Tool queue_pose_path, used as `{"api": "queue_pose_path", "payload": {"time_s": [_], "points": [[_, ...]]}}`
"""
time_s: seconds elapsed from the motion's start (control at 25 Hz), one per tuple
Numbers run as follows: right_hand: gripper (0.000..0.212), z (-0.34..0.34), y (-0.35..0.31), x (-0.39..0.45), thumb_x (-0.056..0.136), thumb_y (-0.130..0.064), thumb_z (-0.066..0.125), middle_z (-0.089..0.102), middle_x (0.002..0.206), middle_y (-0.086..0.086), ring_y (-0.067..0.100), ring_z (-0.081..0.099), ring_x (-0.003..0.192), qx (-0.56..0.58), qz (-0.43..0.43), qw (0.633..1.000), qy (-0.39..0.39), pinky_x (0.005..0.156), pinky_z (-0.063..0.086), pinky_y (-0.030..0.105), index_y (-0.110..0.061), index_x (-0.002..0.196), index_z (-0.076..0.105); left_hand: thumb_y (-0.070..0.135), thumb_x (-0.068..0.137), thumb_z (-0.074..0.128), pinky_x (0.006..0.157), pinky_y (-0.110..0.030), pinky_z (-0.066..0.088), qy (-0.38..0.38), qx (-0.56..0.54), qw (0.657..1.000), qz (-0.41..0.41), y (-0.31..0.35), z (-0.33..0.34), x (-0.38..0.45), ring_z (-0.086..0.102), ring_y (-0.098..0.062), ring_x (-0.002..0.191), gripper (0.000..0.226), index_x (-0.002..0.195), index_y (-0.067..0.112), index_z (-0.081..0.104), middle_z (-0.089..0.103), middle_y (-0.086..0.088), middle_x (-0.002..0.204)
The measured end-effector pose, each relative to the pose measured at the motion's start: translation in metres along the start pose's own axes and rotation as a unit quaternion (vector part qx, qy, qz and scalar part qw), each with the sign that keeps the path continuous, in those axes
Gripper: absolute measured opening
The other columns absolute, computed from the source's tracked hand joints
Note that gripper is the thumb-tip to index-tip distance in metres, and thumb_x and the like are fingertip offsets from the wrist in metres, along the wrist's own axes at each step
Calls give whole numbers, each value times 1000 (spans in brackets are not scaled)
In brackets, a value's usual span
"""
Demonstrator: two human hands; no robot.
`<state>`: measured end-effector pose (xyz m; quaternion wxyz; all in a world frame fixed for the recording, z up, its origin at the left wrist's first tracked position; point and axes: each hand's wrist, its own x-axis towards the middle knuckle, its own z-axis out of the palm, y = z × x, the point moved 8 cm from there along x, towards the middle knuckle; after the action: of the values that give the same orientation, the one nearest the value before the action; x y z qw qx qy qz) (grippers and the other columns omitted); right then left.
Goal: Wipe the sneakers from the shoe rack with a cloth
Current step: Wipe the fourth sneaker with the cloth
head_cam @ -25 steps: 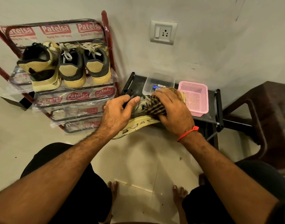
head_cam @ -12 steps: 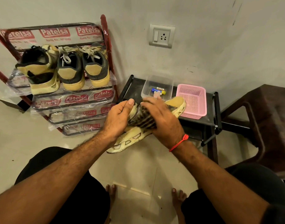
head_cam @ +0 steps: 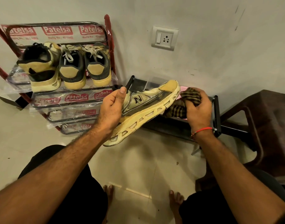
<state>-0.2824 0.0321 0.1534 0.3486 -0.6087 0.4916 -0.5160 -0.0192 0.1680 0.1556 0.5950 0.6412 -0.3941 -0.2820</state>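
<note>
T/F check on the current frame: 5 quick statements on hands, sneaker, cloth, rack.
1. The left hand holds the sneaker at its heel end. True.
2. The checked cloth is bunched in the right hand. True.
3. The cloth covers the N logo on the sneaker. False: the logo is bare; the cloth sits by the toe end.
4. The shoe rack holds no shoes. False: three shoes stand on its top shelf.
5. The held sneaker rests flat on the floor. False: it is lifted, tilted toe-up.
</note>
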Motion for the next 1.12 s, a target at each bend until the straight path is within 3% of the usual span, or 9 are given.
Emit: {"api": "queue_pose_path", "payload": {"time_s": [0.16, 0.24, 0.36, 0.4, 0.48, 0.76, 0.92, 1.04, 1.12], "points": [[27, -20, -16, 1, 88, -3, 61, 71, 102, -2, 11, 69, 98, 164, 21, 982, 91, 89, 57, 34, -18, 110, 62, 60, 99, 47, 62, -38, 39, -27, 67, 997, 11, -6, 5, -3, 44, -15, 62, 60, 78, 4, 54, 47, -4, 66], [27, -10, -31, -10, 89, -4, 64, 70, 106, -2, 13, 67, 102, 225, 9, 972, 71, 93, 55, 35, -18, 112, 61, 67, 91, 56, 60, -39, 43, -48, 98, 994, 0, -12, 12, -5, 49, -17, 62, 62, 79, 6, 59, 54, -7, 65], [40, 39, -51, -37, 86, -3, 69, 64, 119, -8, 10, 60, 114, 28, -126, 980, -151, 103, 49, 32, -21, 121, 60, 67, 81, 68, 59, -43, 50, -68, 125, 990, 0, -18, 21, -6, 57, -25, 64, 57, 80, 10, 66, 64, -15, 71], [51, 60, -48, -54, 83, -2, 69, 58, 130, -5, 13, 53, 124, -90, -199, 945, -244, 110, 43, 35, -20, 129, 57, 64, 80, 67, 59, -43, 49, -79, 120, 990, 7, -18, 24, -6, 54, -24, 63, 56, 82, 8, 67, 63, -18, 72], [70, 77, -28, -68, 79, -7, 69, 45, 146, 4, 22, 39, 138, -244, -277, 873, -320, 119, 29, 48, -21, 143, 47, 59, 81, 65, 59, -40, 44, -96, 108, 989, 25, -16, 26, -6, 48, -19, 62, 57, 83, 2, 67, 58, -24, 72], [59, 67, -33, -59, 73, -4, 84, 58, 134, 13, 28, 55, 126, -202, -301, 896, -255, 104, 50, 42, -10, 127, 63, 29, 95, 69, 60, -35, 45, -60, 114, 991, 40, -13, 18, -4, 48, -18, 62, 38, 72, 2, 58, 50, -12, 63], [44, 81, -52, -106, 79, -13, 79, 59, 129, 15, 32, 52, 124, -209, -425, 841, -263, 103, 48, 37, -7, 121, 66, 20, 96, 67, 55, -19, 47, -26, 59, 998, -1, -8, 8, -3, 55, -5, 60, 22, 76, 12, 66, 62, 6, 63], [43, 43, -39, -41, 73, -2, 79, 64, 122, 14, 35, 53, 111, -245, -337, 899, -133, 99, 47, 47, -6, 115, 69, 19, 96, 66, 53, -15, 45, -11, 66, 998, -7, -6, 4, -2, 55, 1, 55, 23, 74, 14, 66, 62, 12, 58], [43, 42, -36, -42, 72, -1, 80, 65, 120, 13, 34, 54, 107, -236, -317, 910, -127, 97, 46, 44, -6, 114, 70, 18, 96, 66, 52, -16, 43, -6, 70, 997, -10, -8, 2, -2, 51, 0, 53, 25, 73, 9, 64, 58, 11, 57]]}}
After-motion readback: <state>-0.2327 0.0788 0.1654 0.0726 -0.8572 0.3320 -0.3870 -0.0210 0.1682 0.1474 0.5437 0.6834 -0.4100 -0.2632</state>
